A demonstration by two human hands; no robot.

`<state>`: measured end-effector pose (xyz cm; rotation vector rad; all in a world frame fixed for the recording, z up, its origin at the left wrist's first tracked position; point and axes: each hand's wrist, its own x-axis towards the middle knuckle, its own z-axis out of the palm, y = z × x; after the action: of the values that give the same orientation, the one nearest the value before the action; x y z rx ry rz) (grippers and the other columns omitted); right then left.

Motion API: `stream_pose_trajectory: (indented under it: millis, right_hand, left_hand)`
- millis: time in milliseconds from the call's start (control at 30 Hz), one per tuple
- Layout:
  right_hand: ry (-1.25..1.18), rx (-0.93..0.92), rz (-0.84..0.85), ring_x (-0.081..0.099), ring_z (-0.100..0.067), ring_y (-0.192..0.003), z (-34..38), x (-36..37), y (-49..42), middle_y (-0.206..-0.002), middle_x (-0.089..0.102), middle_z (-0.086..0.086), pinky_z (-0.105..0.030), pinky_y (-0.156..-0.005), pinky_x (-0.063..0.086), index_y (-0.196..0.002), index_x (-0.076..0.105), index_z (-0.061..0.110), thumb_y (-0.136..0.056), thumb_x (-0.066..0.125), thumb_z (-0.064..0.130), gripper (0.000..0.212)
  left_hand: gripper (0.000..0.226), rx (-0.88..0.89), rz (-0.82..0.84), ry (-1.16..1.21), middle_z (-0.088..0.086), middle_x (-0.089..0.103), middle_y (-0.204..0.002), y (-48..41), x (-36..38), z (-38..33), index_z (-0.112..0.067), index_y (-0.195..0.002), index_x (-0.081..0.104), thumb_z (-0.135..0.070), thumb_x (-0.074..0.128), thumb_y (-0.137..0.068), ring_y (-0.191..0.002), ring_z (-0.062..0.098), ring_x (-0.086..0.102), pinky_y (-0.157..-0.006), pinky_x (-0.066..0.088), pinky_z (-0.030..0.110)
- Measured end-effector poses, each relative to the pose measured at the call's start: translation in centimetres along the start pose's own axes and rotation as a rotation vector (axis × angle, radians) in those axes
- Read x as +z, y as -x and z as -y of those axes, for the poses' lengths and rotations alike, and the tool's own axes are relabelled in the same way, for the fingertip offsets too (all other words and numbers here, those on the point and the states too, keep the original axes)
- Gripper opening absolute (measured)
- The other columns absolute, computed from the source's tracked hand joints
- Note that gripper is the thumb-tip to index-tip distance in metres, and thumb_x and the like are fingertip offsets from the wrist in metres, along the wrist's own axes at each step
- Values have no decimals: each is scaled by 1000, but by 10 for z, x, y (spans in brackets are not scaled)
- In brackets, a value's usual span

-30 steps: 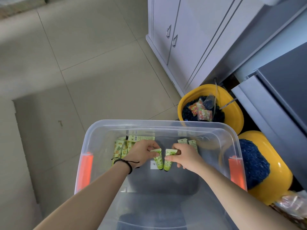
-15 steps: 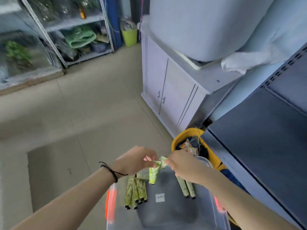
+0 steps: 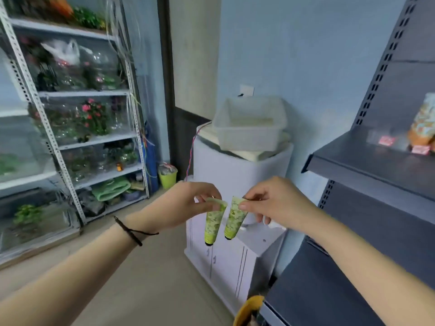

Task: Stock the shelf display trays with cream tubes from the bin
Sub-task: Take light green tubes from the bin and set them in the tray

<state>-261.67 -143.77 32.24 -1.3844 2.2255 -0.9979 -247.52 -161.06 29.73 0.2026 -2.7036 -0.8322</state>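
Two green cream tubes hang cap-down in front of me, side by side and a little apart. My left hand [image 3: 186,205] pinches the flat crimped end of the left tube [image 3: 213,223]. My right hand [image 3: 273,203] pinches the top of the right tube [image 3: 234,218] the same way. Both hands are raised at chest height, left of the dark grey shelf unit [image 3: 367,165]. The bin is out of view, and no display tray shows on the shelves.
A white cabinet [image 3: 235,260] carries a translucent tub [image 3: 249,128] straight ahead. A metal rack [image 3: 70,114] of plants and glassware lines the left wall. A snack bag [image 3: 423,123] stands on the grey shelf at right. A yellow basket edge [image 3: 249,309] pokes in below.
Both hands lifted a tube each out of the bin and rose to chest height. My view swung up from the bin and floor to the room and shelf unit.
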Motion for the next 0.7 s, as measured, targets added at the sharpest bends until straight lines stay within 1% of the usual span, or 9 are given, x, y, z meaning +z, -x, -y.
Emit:
stream_pose_trajectory:
  millis: [67,167,233,300,400,500,600,633,700]
  right_hand:
    - [-13,-33,-71,57,-5,-44,33,-36,1,-50,63,5,-21,-47,48,-82,75,8,-82,74,18,10]
    - [10,-76,-173,60,-6,-47,77,-86,10,-58,66,0,-22,-47,50,-84,74,11,-83,74,23,13]
    - [47,-112,-251,59,-4,-46,102,-119,21,-61,67,-1,-23,-48,51,-86,74,10,-84,72,24,14]
    - [63,-143,-306,55,0,-42,123,-154,34,-60,66,1,-18,-45,47,-85,74,9,-86,70,22,14]
    - [77,-162,-353,54,1,-40,143,-204,56,-53,63,10,-14,-42,42,-83,74,12,-87,69,22,12]
    - [108,-145,-390,59,-1,-47,149,-250,78,-53,64,14,-17,-46,47,-85,73,12,-86,70,21,11]
    - [145,-100,-410,62,-4,-54,143,-286,95,-56,65,13,-19,-47,49,-85,73,12,-86,70,21,9]
    - [174,-79,-426,62,-4,-55,137,-300,103,-57,65,12,-20,-46,48,-84,72,13,-86,70,21,8]
    - [235,-33,-457,63,-6,-57,122,-326,117,-60,65,10,-20,-46,48,-83,72,15,-86,70,20,6]
  left_hand:
    - [12,62,-41,-32,-16,65,-81,-16,-33,-30,-23,-96,66,-30,65,-86,-76,-3,59,-65,41,6]
    - [14,147,-99,-62,-14,66,-82,-38,-75,-75,-24,-97,66,-32,64,-86,-76,0,60,-67,44,10]
    - [15,200,-132,-43,-11,68,-83,-52,-97,-105,-25,-96,66,-35,64,-86,-79,5,62,-72,50,20]
    - [15,272,-155,-9,-7,69,-82,-67,-115,-139,-23,-95,66,-34,64,-86,-80,12,65,-76,53,29]
    - [14,388,-165,10,-2,69,-80,-90,-131,-193,-19,-94,66,-30,63,-86,-75,13,65,-73,52,24]
    - [16,475,-146,3,0,69,-78,-116,-134,-241,-18,-94,66,-32,63,-86,-72,12,65,-70,51,20]
    - [12,526,-134,32,2,68,-73,-140,-128,-276,-20,-90,66,-30,64,-86,-66,8,61,-61,45,11]
    - [10,542,-124,47,3,68,-72,-150,-122,-288,-19,-90,66,-29,64,-86,-64,7,60,-59,44,11]
    - [10,557,-80,60,5,69,-73,-171,-107,-313,-16,-91,66,-25,64,-87,-62,5,57,-57,46,15]
